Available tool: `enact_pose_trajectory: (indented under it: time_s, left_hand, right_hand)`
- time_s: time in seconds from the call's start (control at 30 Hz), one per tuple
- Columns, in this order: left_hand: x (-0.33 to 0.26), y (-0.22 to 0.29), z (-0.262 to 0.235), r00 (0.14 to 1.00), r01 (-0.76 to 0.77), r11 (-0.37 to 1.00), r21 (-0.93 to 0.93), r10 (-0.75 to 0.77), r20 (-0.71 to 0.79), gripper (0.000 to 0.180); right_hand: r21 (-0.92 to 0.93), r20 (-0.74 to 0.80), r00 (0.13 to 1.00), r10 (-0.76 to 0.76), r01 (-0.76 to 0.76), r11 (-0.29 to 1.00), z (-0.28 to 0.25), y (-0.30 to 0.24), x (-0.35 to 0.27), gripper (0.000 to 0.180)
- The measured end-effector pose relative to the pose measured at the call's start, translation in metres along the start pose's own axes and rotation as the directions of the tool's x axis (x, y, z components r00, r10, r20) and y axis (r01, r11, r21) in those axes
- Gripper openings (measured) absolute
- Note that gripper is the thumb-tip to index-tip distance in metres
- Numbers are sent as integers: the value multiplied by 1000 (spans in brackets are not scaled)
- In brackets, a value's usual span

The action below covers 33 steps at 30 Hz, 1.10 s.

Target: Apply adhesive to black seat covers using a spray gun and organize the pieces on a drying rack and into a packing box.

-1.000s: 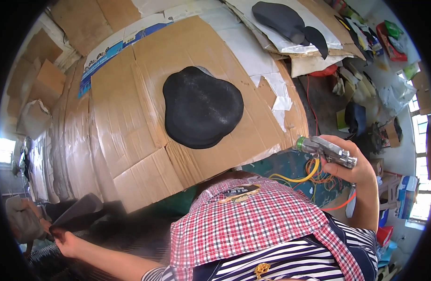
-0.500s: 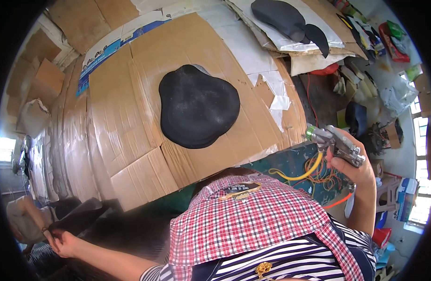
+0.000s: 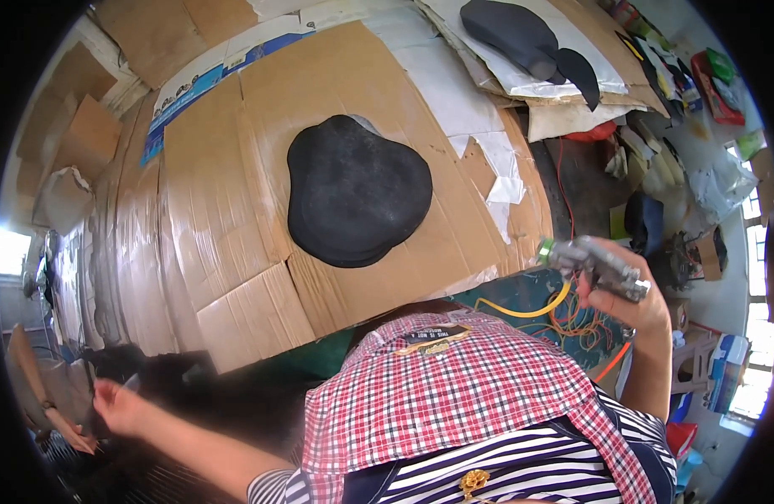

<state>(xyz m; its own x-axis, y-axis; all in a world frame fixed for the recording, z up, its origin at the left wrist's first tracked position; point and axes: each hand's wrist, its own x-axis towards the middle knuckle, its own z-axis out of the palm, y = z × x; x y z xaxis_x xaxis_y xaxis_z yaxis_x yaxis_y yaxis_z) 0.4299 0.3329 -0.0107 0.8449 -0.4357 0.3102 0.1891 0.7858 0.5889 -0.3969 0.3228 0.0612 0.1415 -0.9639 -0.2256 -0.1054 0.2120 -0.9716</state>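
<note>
My right hand (image 3: 635, 298) is wrapped round the grip of a metal spray gun (image 3: 593, 265) with a green front end. It is raised beyond the right edge of the cardboard-covered table (image 3: 219, 210). My left hand (image 3: 125, 409) reaches far to the left, beside dark material (image 3: 122, 361). Its fingers are curled; what they hold, if anything, is too blurred to name. On the cardboard lie black rounded three-lobed pads (image 3: 358, 193), stacked with their edges slightly offset.
Another person's arm and hand (image 3: 68, 430) are close to my left hand. A yellow hose (image 3: 530, 312) curves below the spray gun, near tangled orange cords (image 3: 589, 328). Dark grey shaped pieces (image 3: 513, 38) rest on a white-covered stack at the far right.
My left hand has risen slightly, and the dark sheet stretched beside it no longer shows there. The other person's hand has moved away from mine. The spray gun has shifted slightly left and down.
</note>
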Motion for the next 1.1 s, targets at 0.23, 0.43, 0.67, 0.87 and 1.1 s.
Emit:
enact_pose_trajectory:
  time_s: [0.23,0.43,0.67,0.87,1.1]
  left_hand:
    - [-240,-275,110,865,322,502,803,-501,-34,17]
    - [-350,-354,148,767,-389,-233,892,-619,172,18]
    - [-351,-349,170,624,-640,-230,733,-713,320,13]
    - [-322,-365,226,549,-235,-48,971,-831,92,11]
    - [-316,-422,309,30,881,46,470,-999,42,29]
  right_hand:
    - [33,-133,985,-109,114,993,18,-6,27,59]
    - [-63,-27,990,-141,139,988,-2,39,42,64]
    - [-160,223,973,-52,89,983,31,92,98,50]
    - [-221,469,852,-233,368,903,96,140,177,52]
    - [206,623,781,32,-204,957,183,175,308,39]
